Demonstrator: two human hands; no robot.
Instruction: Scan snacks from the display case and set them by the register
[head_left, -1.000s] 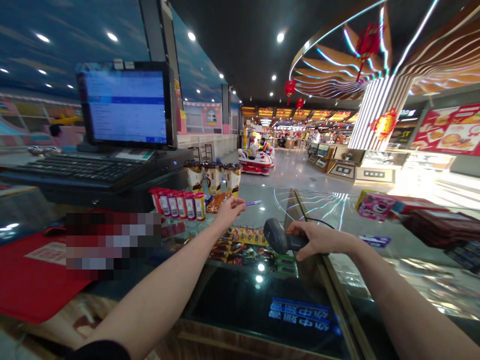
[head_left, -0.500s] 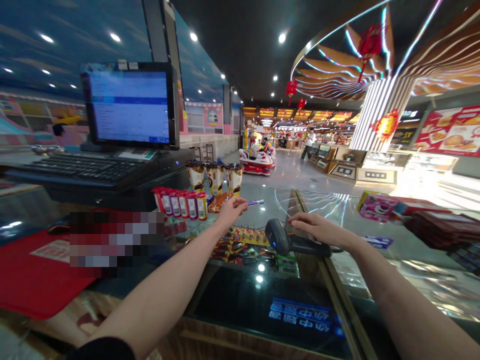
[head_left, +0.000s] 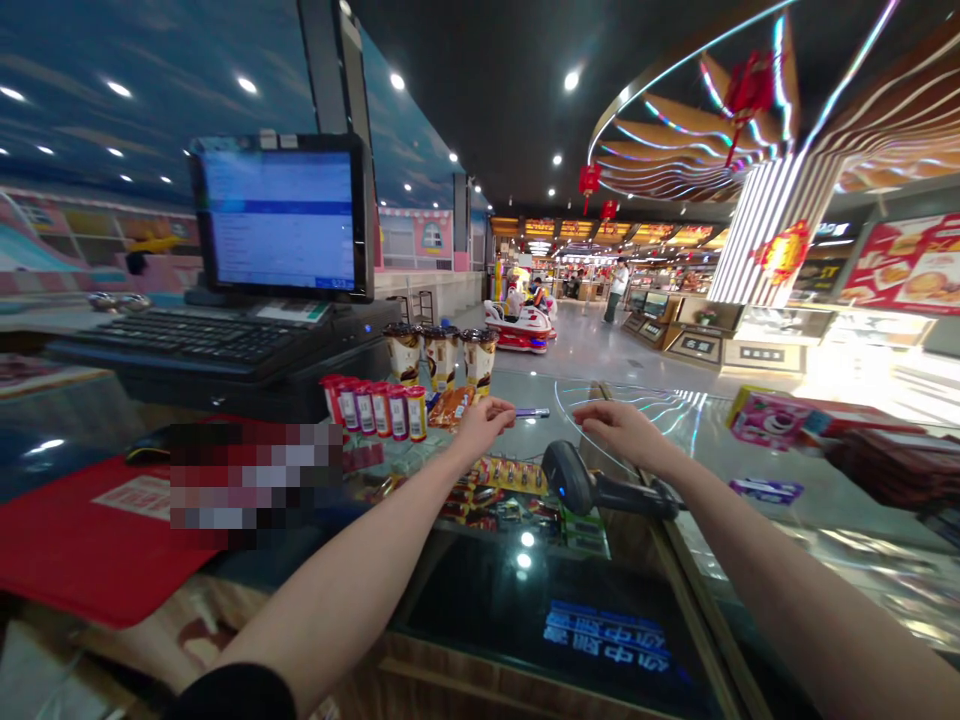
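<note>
My left hand (head_left: 487, 424) is closed on a slim purple stick-shaped item (head_left: 532, 412), whose far end points right; its exact kind is too small to tell. My right hand (head_left: 626, 432) holds nothing, its fingers stretched toward the item but apart from it. Just below that hand, a black barcode scanner (head_left: 574, 474) rests on the glass counter (head_left: 480, 575). Close to my left hand lies an orange-brown packet (head_left: 450, 408), with a row of small tubes (head_left: 380, 410) at its left and several lidded cups (head_left: 441, 358) behind.
A monitor (head_left: 281, 220) and keyboard (head_left: 180, 335) stand at the left, above a red mat (head_left: 82, 545). On the right are a pink box (head_left: 769, 418), a purple packet (head_left: 766, 490) and a brown stack (head_left: 885, 465). Sweets (head_left: 514, 475) show beneath the glass.
My right hand has moved forward and left, away from the scanner and toward the purple item. My left hand still holds that item, slightly further right. The view has shifted a little.
</note>
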